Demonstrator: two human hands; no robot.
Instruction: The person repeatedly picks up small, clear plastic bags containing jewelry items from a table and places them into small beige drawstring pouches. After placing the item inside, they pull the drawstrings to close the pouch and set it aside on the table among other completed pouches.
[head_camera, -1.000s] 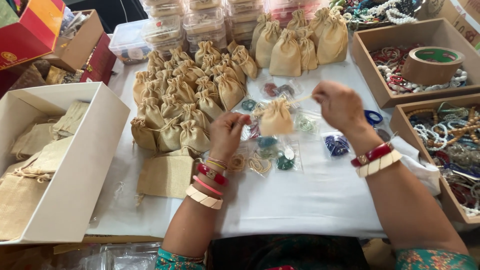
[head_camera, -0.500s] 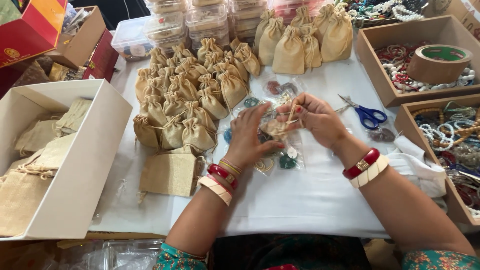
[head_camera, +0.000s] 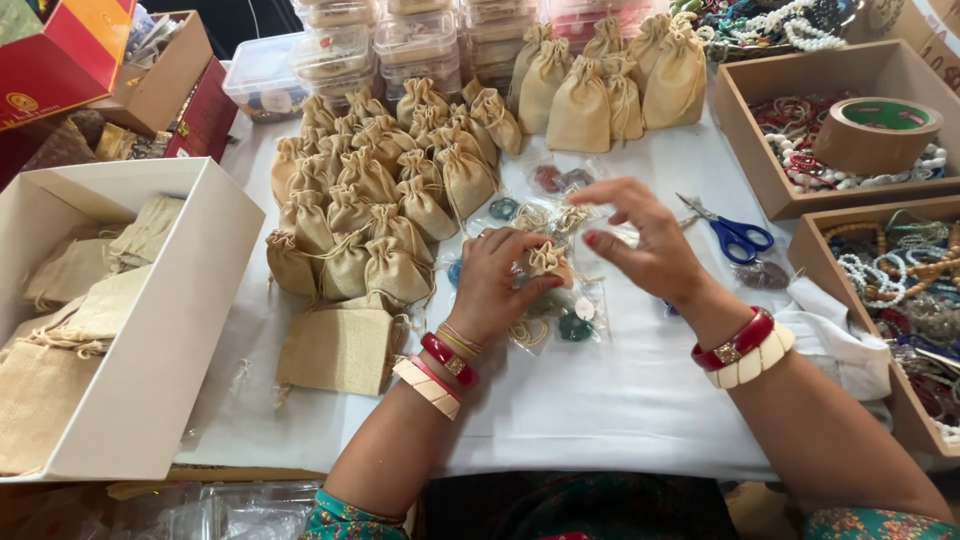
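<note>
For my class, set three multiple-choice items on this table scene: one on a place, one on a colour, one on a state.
1. Where do the scissors lie?
A. in the white box
B. on the cloth beside the tray with the tape roll
C. on the plastic tubs

2. What colour are the scissor handles?
A. blue
B. green
C. yellow

3. What is the left hand doing?
A. lying flat
B. holding a small pouch
C. holding a bangle

Answers:
1 B, they rest on the cloth just left of the tray that holds the tape roll.
2 A, both loops are blue.
3 B, its fingers close round the gathered pouch, while the right hand hovers open.
</note>
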